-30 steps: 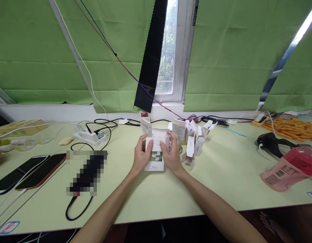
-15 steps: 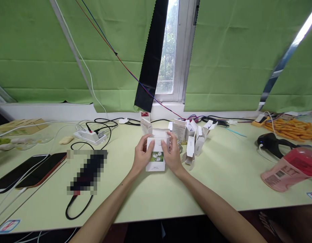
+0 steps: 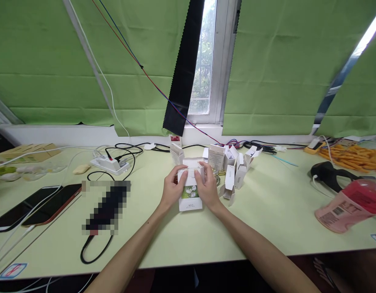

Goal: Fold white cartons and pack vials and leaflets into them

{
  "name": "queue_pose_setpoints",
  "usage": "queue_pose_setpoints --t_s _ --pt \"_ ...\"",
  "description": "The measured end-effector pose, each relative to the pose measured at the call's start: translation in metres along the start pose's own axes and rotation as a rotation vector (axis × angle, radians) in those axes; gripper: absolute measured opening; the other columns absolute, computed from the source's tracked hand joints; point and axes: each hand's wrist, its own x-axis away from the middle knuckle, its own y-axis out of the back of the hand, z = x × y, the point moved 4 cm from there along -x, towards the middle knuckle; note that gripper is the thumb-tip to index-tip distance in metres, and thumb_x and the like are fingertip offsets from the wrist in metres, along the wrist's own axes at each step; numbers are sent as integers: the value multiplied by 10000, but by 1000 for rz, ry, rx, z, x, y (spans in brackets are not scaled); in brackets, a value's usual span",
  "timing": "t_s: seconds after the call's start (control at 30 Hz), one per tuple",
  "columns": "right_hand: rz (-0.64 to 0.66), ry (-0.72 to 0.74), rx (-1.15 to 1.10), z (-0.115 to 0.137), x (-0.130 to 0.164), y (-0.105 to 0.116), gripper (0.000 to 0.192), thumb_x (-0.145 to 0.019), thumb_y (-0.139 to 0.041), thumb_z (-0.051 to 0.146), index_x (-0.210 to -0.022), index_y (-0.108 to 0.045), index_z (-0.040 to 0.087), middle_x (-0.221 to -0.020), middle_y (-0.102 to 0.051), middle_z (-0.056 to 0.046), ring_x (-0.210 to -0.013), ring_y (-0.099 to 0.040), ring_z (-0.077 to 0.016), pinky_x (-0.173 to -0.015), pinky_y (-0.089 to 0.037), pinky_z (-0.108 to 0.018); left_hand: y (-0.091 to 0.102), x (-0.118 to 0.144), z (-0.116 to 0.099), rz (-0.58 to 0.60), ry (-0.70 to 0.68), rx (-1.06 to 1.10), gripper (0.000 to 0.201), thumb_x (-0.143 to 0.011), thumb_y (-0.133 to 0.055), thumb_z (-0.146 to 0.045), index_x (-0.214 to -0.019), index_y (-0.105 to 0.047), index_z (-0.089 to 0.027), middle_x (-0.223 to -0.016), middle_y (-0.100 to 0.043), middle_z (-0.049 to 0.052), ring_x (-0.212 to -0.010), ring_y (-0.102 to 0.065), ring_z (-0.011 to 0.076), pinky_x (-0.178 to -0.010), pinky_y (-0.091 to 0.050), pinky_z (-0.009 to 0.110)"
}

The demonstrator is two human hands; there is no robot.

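Head view showed, nearest, both forearms reaching to table centre, where the left hand (image 3: 171,188) and right hand (image 3: 207,188) were clamped on either side of one small white carton (image 3: 190,190) with a flower picture, thumbs pressing its top flap (image 3: 190,163) down (not fully tucked, it seemed). Beyond, toward one o'clock, a cluster of open cartons (image 3: 233,169) stood with flaps up, so most of the folding looked left to do.

Head-worn view, facing forward and down, table (image 3: 267,228) close, edges perhaps distorted
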Motion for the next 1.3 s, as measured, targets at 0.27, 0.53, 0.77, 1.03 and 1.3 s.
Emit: queue_pose_setpoints --t_s 0.27,0.53,0.77,1.03,1.3 --pt "-2 -12 -4 1 0 1 317 -958 -533 398 -1214 -549 211 -1209 -663 -102 -1108 -633 -243 -964 -487 -392 0 0 -2 5 -10 -20 304 -901 -620 -457 -1053 -673 -199 -987 -695 45 -786 -613 158 -658 -482 243" --pt "-5 -7 -17 1 -1 1 309 -955 -535 384 -1205 -554 203 -1183 -672 -98 -1056 -653 -232 -930 -503 -372 0 -1 -2 7 -13 -24 287 -896 -628 -449 -1033 -676 -202 -958 -691 31 -763 -598 145 -652 -477 234" --pt "-14 8 2 1 -1 1 299 -950 -538 377 -1191 -565 202 -1174 -681 -95 -1051 -659 -227 -897 -513 -357 0 -1 -2 12 -1 -25 285 -904 -619 -447 -1027 -670 -194 -947 -680 29 -764 -587 142 -655 -468 232" --pt "-18 19 12 -1 -1 0 282 -953 -534 381 -1169 -571 204 -1138 -684 -90 -998 -660 -219 -852 -512 -344 0 -1 -3 14 3 -29 285 -901 -620 -450 -1017 -669 -194 -940 -678 29 -749 -576 143 -644 -458 237" --pt "-18 11 32 0 -1 1 274 -956 -531 385 -1153 -575 200 -1116 -688 -84 -991 -655 -217 -866 -497 -346 -1 0 -3 20 13 -34 276 -906 -615 -451 -1000 -665 -196 -938 -674 24 -757 -572 142 -645 -453 234"
